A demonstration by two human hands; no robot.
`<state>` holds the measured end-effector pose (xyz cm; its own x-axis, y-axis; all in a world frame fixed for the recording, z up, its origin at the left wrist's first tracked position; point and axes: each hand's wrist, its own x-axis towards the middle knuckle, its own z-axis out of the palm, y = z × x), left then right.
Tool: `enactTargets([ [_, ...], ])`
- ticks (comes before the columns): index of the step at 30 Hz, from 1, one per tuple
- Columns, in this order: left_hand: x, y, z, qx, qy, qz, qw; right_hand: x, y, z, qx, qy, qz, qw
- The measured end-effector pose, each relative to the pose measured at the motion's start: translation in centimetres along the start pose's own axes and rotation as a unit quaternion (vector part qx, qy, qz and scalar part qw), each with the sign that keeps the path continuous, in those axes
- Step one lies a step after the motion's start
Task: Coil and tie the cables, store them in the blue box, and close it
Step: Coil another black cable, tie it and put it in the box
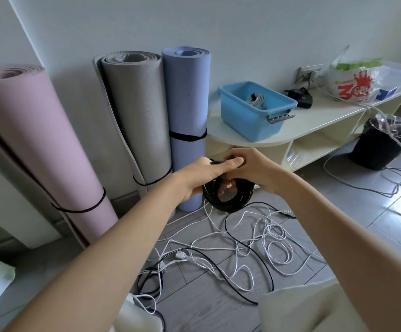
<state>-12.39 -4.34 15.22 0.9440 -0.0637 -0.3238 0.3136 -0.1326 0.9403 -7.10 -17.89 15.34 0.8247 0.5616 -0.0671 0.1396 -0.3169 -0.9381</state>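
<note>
Nearest, loose white cables (274, 248) and a black cable (249, 250) lie tangled on the floor tiles (362, 226). Above them both hands meet on a black coil (228, 202) held in the air. The left hand (201, 176) is closed around the top of the coil, thumb laid flat across it. The right hand (254, 168) is curled over the same spot, fingertips (225, 188) showing through the ring. The coil looks light and limp, its loops likely to spring apart if let go, so the bundled top is probably the place to pinch while tying. Farther off, the blue box (249, 116) sits open on a low shelf (314, 123) with a grey coil (256, 100) already inside. I see no lid.
</note>
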Motion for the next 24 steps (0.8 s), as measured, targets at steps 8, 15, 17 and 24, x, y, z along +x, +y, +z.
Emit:
enactTargets([
  [8, 0.6, 0.4, 0.3, -0.003, 0.190, 0.046, 0.981, 0.4, -0.8, 0.3, 0.195, -0.065, 0.032, 0.978],
  [15, 1.6, -0.3, 0.1, 0.145, 0.288, 0.143, 0.936, 0.5, 0.5, 2.9, 0.262, 0.076, 0.024, 0.962],
  [17, 2.4, -1.2, 0.0, 0.208, 0.294, 0.114, 0.926, 0.6, 1.8, 4.1, 0.300, 0.140, 0.037, 0.943],
  [24, 5.1, -4.5, -0.9, -0.127, 0.088, -0.145, 0.977, 1.8, 6.6, 5.9, 0.417, 0.260, 0.111, 0.864],
])
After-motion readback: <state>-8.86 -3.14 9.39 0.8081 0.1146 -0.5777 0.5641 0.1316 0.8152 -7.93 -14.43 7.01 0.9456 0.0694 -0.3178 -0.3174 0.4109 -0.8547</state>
